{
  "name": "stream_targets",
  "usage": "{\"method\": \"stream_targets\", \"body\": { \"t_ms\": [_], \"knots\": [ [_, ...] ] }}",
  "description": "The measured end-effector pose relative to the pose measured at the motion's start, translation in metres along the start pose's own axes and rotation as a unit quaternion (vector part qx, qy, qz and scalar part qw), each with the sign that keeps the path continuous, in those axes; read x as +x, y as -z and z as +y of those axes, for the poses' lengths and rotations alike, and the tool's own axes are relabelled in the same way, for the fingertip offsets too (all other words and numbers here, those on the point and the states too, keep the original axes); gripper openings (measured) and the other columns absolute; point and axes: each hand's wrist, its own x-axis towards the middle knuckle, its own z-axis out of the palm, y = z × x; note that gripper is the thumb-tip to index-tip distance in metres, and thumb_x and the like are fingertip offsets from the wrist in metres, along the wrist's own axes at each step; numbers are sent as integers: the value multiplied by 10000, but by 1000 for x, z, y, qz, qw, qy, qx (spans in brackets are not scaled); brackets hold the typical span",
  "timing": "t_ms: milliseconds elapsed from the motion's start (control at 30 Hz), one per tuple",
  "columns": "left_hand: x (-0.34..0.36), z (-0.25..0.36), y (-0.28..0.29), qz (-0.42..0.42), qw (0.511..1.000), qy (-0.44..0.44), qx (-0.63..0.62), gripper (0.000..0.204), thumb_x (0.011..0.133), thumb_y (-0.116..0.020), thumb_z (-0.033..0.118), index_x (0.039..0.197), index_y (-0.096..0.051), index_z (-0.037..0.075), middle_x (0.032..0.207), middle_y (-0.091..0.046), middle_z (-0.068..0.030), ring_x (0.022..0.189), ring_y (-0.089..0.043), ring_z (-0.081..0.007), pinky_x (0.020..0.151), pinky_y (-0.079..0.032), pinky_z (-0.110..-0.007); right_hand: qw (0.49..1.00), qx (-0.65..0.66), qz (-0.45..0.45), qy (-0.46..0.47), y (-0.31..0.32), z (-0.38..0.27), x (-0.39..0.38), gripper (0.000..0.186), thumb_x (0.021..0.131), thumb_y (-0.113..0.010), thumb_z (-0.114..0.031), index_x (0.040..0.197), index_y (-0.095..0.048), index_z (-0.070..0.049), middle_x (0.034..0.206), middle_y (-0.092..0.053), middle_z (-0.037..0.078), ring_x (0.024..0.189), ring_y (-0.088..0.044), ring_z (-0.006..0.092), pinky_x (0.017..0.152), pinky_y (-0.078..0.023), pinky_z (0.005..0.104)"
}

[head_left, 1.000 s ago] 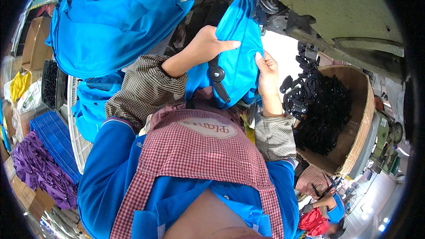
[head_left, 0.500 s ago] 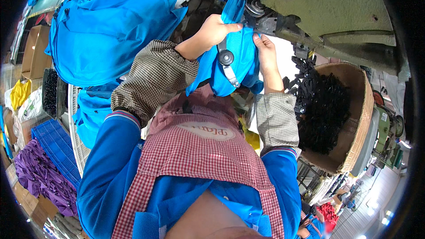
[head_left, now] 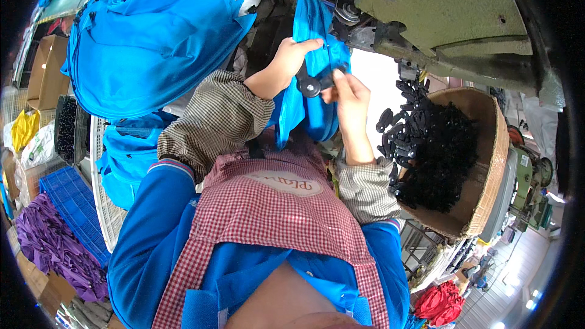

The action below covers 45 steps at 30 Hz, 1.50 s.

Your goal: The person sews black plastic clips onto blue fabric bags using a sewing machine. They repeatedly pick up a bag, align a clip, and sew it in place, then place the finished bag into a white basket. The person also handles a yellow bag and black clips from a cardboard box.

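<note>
My left hand (head_left: 286,64) is closed on a blue fabric piece (head_left: 320,119), which hangs upright beside a metal machine (head_left: 439,6). A black strap piece with a round metal-centred fitting (head_left: 310,87) lies against the fabric's lower half. My right hand (head_left: 350,100) pinches the free end of that strap piece, just below and right of my left hand. The fabric's top reaches up near the machine's metal post; whether it touches it I cannot tell.
A big heap of blue fabric (head_left: 146,49) lies upper left, above more blue pieces (head_left: 128,158). A cardboard box (head_left: 490,164) of black plastic parts stands at right. Purple straps (head_left: 55,250) and a blue crate (head_left: 73,207) are lower left; red cloth (head_left: 439,304) is lower right.
My right hand has moved from the fabric's right edge down and left onto the black strap piece. The fabric has shifted left. The co-worker at lower right is mostly out of sight.
</note>
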Motion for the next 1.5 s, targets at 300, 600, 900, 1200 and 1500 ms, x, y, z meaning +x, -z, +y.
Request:
{"method": "stream_targets", "body": {
  "t_ms": [300, 600, 900, 1200, 1500],
  "knots": [
    [-57, -18, 3, -91, 995, 40, -16, 323, 823, -610, 258, 1058, -581, 38, 986, -603, -32, 901, -551, -114, 828, -423, -284, 997, -52, -51, -19, -1, -23, 35, 333, 817, -637, -190, 533, -529, -52, 458, -480, -13, 379, -407, 39, 354, -303, 194],
    [-45, -22, 6, -64, 997, 35, -22, 223, 792, -626, 117, 992, -615, 19, 928, -634, -62, 821, -603, -149, 770, -471, -294, 944, -262, 123, 159, 6, 4, 42, 293, 721, -729, -211, 605, -539, -22, 532, -534, 13, 466, -439, 80, 445, -367, 273],
    [-40, 3, 13, -69, 994, 79, 29, 262, 709, -666, 110, 938, -625, -9, 874, -646, -86, 753, -619, -167, 717, -491, -294, 851, -447, 13, 274, 50, 103, 144, 314, 831, -510, -249, 1027, -552, -8, 951, -613, 186, 829, -591, 361, 718, -470, 404],
    [-49, 5, 15, -49, 996, 5, 77, 250, 695, -675, 122, 904, -627, -6, 826, -636, -66, 731, -597, -134, 690, -474, -271, 893, -419, -97, 134, 35, 85, 134, 435, 760, -544, -371, 1053, -549, -50, 992, -593, 220, 892, -567, 395, 732, -448, 429],
    [-154, -39, 8, 21, 986, -87, -141, 471, 742, -548, 63, 1199, -449, 6, 1097, -567, -114, 982, -563, -253, 856, -457, -373, 873, -461, 24, 158, 43, 118, 156, 162, 784, -617, -170, 858, -672, -37, 714, -639, 137, 625, -625, 209, 604, -469, 310]
  ]
}}
